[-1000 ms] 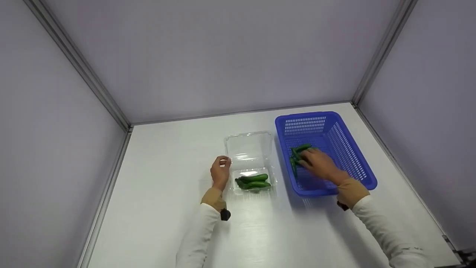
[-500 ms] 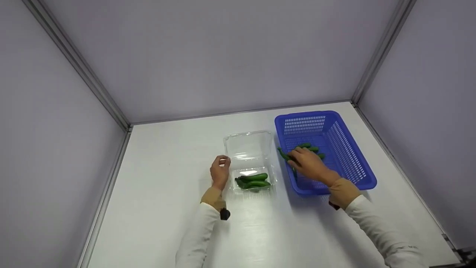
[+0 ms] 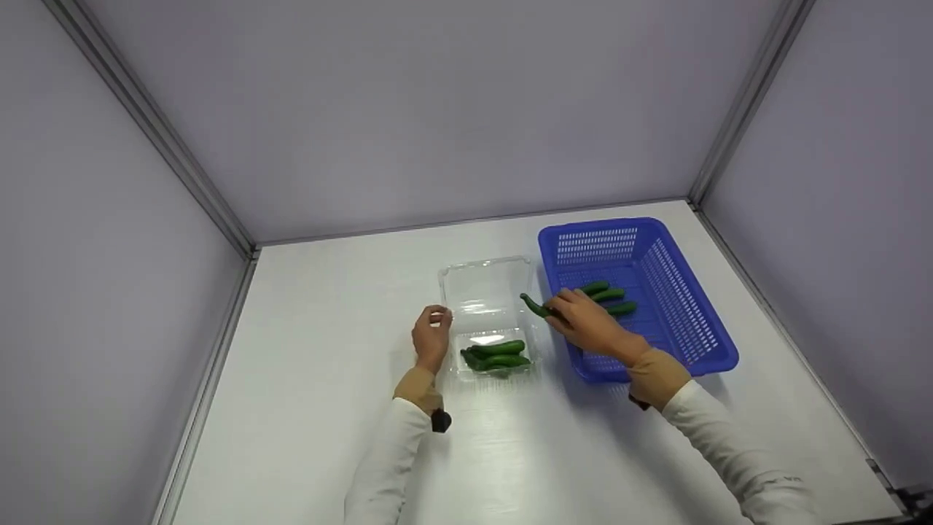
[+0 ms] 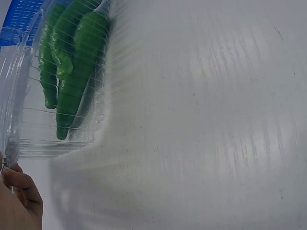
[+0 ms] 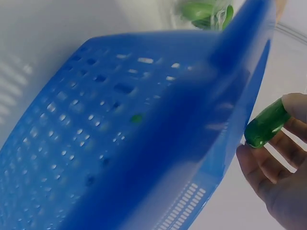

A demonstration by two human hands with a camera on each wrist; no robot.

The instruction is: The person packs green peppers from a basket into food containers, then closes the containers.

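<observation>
My right hand (image 3: 589,322) is above the left rim of the blue plastic basket (image 3: 696,299), gripping a long green pepper (image 3: 534,306). Its thin curved end sticks out to the left; in the right wrist view its blunt end (image 5: 263,130) shows between thumb and fingers. At the left side of a clear plastic clamshell box (image 3: 487,286), my left hand (image 3: 431,340) pinches the edge near the hinge. The box's lid is folded back, away from me. Several green peppers (image 4: 81,67) lie side by side in its base.
More green peppers (image 3: 609,294) lie in the basket, partly hidden by my right hand. Basket and box stand close together on a white table (image 3: 328,350). Grey wall panels (image 3: 466,109) enclose the table at the back and both sides.
My right hand has lifted a green pepper out of the pile in the basket and moved left with it to the basket's rim. My left hand and the box have stayed put.
</observation>
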